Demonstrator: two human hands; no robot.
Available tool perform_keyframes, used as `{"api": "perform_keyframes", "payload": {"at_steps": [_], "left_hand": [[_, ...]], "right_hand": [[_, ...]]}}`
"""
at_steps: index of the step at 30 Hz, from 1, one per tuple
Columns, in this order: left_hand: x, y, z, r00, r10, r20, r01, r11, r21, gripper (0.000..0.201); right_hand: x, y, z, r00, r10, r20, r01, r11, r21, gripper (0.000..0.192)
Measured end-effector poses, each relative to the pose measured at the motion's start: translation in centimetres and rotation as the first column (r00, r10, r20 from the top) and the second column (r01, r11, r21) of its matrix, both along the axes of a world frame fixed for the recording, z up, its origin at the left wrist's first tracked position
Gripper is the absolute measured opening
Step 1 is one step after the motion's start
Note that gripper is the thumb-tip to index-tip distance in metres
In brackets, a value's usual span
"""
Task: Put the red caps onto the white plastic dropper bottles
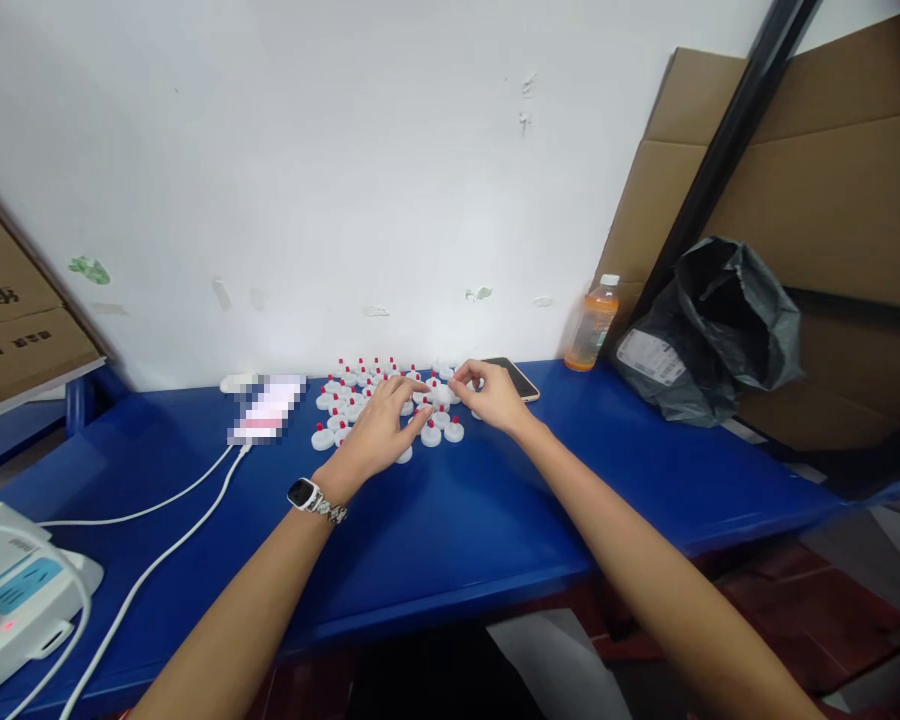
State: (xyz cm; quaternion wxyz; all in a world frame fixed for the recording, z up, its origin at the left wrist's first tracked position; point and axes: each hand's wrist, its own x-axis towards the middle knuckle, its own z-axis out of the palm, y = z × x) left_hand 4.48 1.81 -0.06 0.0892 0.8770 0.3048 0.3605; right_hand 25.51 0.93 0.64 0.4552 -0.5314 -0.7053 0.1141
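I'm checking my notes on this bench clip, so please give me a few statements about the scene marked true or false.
1. Both hands are over the white caps with red tips. True.
2. The left hand wears a wristwatch. True.
3. The drink bottle lies on its side. False: it stands upright by the wall.
4. The table is green. False: it is blue.
5. A phone lies just behind the right hand. True.
6. The black bag sits left of the caps. False: it is far right.
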Motion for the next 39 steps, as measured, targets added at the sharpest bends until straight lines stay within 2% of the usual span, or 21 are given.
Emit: {"api": "perform_keyframes", "payload": {"at_steps": [3, 5, 7, 9, 11, 13, 15, 20, 22, 25, 27, 29, 31, 33, 36, 39], "left_hand": [[-0.8, -0.3, 0.5, 1.0, 0.005, 0.027, -0.005, 1.0, -0.015, 0.037], [-1.8, -0.3, 0.8, 1.0, 0.014, 0.014, -0.013, 0.998, -0.058, 0.035], [-3.2, -0.2, 0.9, 0.999, 0.053, 0.002, -0.052, 0.994, -0.096, 0.034], [-4.8, -0.1, 0.8, 0.994, 0.107, -0.012, -0.108, 0.988, -0.107, 0.036], [-6.2, 0.0, 0.4, 0.988, 0.152, -0.032, -0.155, 0.982, -0.11, 0.038], [-7.2, 0.1, 0.0, 0.983, 0.174, -0.056, -0.179, 0.977, -0.115, 0.039], [-7.5, 0.2, -0.4, 0.98, 0.185, -0.075, -0.192, 0.975, -0.114, 0.037], [-7.3, 0.3, -0.7, 0.982, 0.151, -0.11, -0.161, 0.983, -0.087, 0.029], [-7.1, 0.3, -0.7, 0.984, 0.14, -0.111, -0.149, 0.985, -0.082, 0.026], [-7.1, 0.1, -0.6, 0.986, 0.123, -0.108, -0.133, 0.987, -0.087, 0.023], [-7.1, 0.0, -0.5, 0.988, 0.116, -0.106, -0.126, 0.988, -0.089, 0.023], [-7.0, -0.1, -0.5, 0.988, 0.118, -0.1, -0.127, 0.988, -0.093, 0.024], [-6.7, -0.2, -0.6, 0.988, 0.124, -0.095, -0.134, 0.985, -0.106, 0.027], [-6.4, -0.5, -0.6, 0.988, 0.124, -0.097, -0.135, 0.984, -0.116, 0.031], [-5.7, -0.9, -0.7, 0.99, 0.102, -0.102, -0.112, 0.988, -0.103, 0.034], [-5.3, -1.3, -0.7, 0.992, 0.073, -0.101, -0.082, 0.993, -0.088, 0.034]], "right_hand": [[-2.5, -0.3, 0.2, 0.938, 0.19, -0.29, -0.192, 0.981, 0.022, 0.02], [-3.9, -0.2, 0.1, 0.889, 0.279, -0.363, -0.296, 0.955, 0.01, 0.025], [-4.8, 0.1, 0.0, 0.892, 0.29, -0.345, -0.311, 0.95, -0.005, 0.028], [-5.3, 0.5, 0.0, 0.947, 0.253, -0.198, -0.263, 0.965, -0.022, 0.027], [-5.7, 0.8, 0.2, 0.974, 0.21, 0.08, -0.206, 0.977, -0.054, 0.018], [-6.2, 1.1, 0.3, 0.912, 0.184, 0.366, -0.162, 0.983, -0.09, 0.012], [-7.1, 1.5, 0.4, 0.817, 0.161, 0.554, -0.126, 0.987, -0.101, 0.01], [-9.1, 2.4, -0.1, 0.653, 0.114, 0.749, -0.086, 0.993, -0.076, 0.013], [-9.5, 2.7, -0.4, 0.633, 0.115, 0.766, -0.069, 0.993, -0.093, 0.013], [-9.3, 2.9, -0.6, 0.644, 0.13, 0.754, -0.07, 0.991, -0.111, 0.013], [-8.8, 2.7, -0.5, 0.682, 0.135, 0.719, -0.099, 0.991, -0.092, 0.011], [-8.2, 2.3, -0.3, 0.779, 0.134, 0.613, -0.135, 0.99, -0.045, 0.011], [-7.6, 1.8, -0.2, 0.91, 0.161, 0.383, -0.167, 0.986, -0.017, 0.012], [-7.2, 1.5, -0.4, 0.974, 0.216, 0.064, -0.215, 0.976, -0.029, 0.016], [-7.1, 1.2, -1.1, 0.913, 0.27, -0.307, -0.298, 0.953, -0.048, 0.027], [-7.6, 1.1, -1.6, 0.84, 0.261, -0.475, -0.319, 0.947, -0.044, 0.032]]}}
